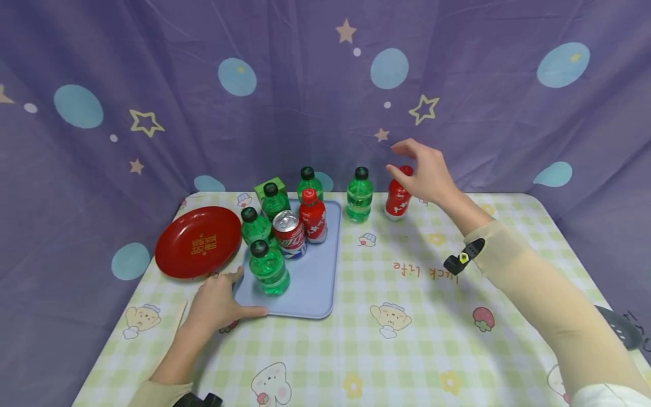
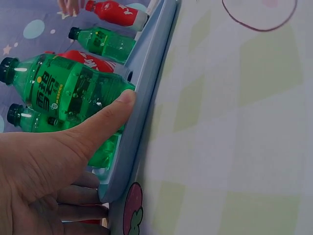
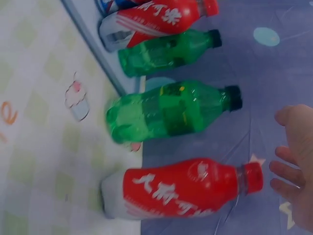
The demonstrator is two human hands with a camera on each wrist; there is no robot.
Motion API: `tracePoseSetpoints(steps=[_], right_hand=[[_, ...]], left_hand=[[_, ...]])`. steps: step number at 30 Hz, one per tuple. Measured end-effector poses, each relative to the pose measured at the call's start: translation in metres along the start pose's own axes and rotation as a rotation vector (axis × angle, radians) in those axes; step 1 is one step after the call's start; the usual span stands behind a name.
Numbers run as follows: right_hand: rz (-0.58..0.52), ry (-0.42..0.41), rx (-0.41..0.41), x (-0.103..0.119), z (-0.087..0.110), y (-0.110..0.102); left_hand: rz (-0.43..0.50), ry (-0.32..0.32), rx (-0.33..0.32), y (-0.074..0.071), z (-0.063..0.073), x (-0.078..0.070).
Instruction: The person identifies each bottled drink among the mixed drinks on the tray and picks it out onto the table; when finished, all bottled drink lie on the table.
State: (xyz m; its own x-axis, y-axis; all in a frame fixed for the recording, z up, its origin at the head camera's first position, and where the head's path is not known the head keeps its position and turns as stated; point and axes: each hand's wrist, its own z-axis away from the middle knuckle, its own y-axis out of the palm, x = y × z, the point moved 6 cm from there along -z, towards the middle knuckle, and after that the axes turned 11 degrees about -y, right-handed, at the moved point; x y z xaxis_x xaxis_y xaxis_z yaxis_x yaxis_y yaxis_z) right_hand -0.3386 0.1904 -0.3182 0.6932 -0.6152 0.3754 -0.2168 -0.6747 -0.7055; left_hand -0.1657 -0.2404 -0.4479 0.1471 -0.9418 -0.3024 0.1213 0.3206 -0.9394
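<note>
My left hand rests at the near left corner of a light blue tray. In the left wrist view its straight thumb lies over the near rim, beside the base of a green soda bottle, and the other fingers extend along the side wall. My right hand, fingers spread and loosely bent, hovers close to the cap of a red cola bottle standing on the table. In the right wrist view the fingers are apart from that cap. A green soda bottle stands to its left, outside the tray.
On the tray stand several green bottles, a soda can, and a red bottle. A green box shows behind them. A red plate lies left. A dark slotted utensil sits at right. A purple curtain hangs behind.
</note>
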Motion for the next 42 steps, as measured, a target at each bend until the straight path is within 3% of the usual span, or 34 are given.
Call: tracePoseSetpoints(steps=[9, 15, 28, 37, 42], right_hand=[[-0.055, -0.105, -0.003, 0.033, -0.015, 0.011], [-0.139, -0.151, 0.03, 0.055, -0.022, 0.024], [-0.179, -0.268, 0.113, 0.094, -0.034, 0.063], [-0.292, -0.216, 0.193, 0.105, -0.032, 0.095], [-0.316, -0.187, 0.199, 0.105, -0.03, 0.111]], left_hand=[[0.004, -0.005, 0.001, 0.0, -0.001, 0.001], [-0.002, 0.014, -0.011, 0.001, -0.001, 0.0], [-0.005, 0.031, -0.03, 0.0, -0.001, -0.001], [-0.001, 0.027, -0.032, 0.0, -0.001, -0.001], [-0.001, 0.028, -0.036, 0.0, -0.001, 0.0]])
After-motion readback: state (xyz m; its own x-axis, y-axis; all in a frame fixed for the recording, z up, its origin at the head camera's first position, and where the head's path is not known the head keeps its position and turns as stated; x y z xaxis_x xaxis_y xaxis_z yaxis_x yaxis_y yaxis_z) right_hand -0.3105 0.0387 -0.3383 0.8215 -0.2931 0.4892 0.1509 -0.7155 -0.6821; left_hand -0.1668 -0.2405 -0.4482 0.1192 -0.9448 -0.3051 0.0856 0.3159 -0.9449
